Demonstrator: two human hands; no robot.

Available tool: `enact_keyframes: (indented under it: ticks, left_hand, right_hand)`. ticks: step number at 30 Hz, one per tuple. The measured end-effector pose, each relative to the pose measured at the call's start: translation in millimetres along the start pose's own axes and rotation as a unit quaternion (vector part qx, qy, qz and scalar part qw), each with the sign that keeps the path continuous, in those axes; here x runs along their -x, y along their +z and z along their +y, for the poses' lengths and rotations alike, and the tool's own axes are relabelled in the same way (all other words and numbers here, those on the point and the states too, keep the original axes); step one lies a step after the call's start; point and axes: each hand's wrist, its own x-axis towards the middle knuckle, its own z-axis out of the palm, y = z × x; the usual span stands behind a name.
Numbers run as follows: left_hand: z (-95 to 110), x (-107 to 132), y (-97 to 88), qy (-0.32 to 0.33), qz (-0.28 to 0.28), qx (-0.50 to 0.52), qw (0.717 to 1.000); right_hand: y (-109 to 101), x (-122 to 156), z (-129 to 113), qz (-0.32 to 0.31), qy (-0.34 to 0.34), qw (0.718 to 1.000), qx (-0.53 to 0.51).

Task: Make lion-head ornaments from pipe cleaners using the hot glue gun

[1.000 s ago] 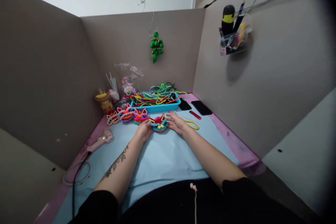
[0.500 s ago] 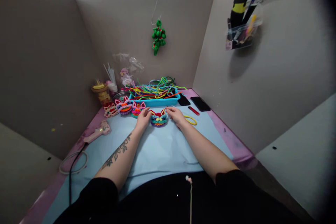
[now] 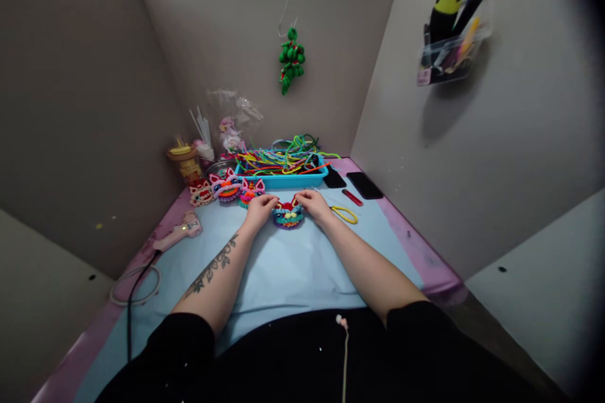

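A teal, red and yellow lion-head craft of fuzzy stems sits upright on the light blue table cover. At its left ear, my left hand has finger and thumb pinched together. My right hand pinches the right ear. The fingertips hide most of both ears. Yellow-handled scissors lie just right of my right hand. Left of my left hand stand similar heads: a pink-and-orange one, a pink-and-purple one and a cream-and-red one.
A blue tray heaped with coloured fuzzy stems stands behind. A pink glue gun with a cord lies left. Right are a black phone and a red item. A drink cup stands back left. Partition walls surround the table.
Both hands have moved slightly inward, their fingertips now closing over the craft's ears. The whole view has shifted a little with the head.
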Motion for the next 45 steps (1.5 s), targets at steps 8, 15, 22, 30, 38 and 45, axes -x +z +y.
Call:
enact_keyframes:
  ticks: [8,15,22,30,38,45]
  left_hand:
    - [7.4,-1.6,-3.3,0.012,-0.025,-0.026,0.999]
    - [3.5,-3.6,-4.7,0.087,-0.069,-0.182,0.977]
    - [6.1,-6.6,-4.5,0.183,-0.103,-0.311,0.927]
    - [5.5,-4.1,-5.6,0.129,-0.098,-0.239,0.957]
    - [-4.8,-11.4,-11.2,0.043,-0.04,-0.109,0.992]
    - [2.1,-4.4,-10.5,0.033,-0.084,-0.103,0.991]
  right_hand:
    - [1.9,2.8,0.1,-0.018,0.006,1.0,-0.002]
    - [2.5,3.8,-0.4,-0.021,0.005,1.0,0.007]
    - [3.3,5.8,-4.3,-0.029,-0.003,1.0,0.008]
    - [2.8,8.5,-9.3,-0.03,0.007,1.0,0.004]
    - [-3.2,6.2,-14.0,0.008,0.03,1.0,0.003]
    - [1.8,5.2,-13.4,-0.026,0.003,1.0,0.004]
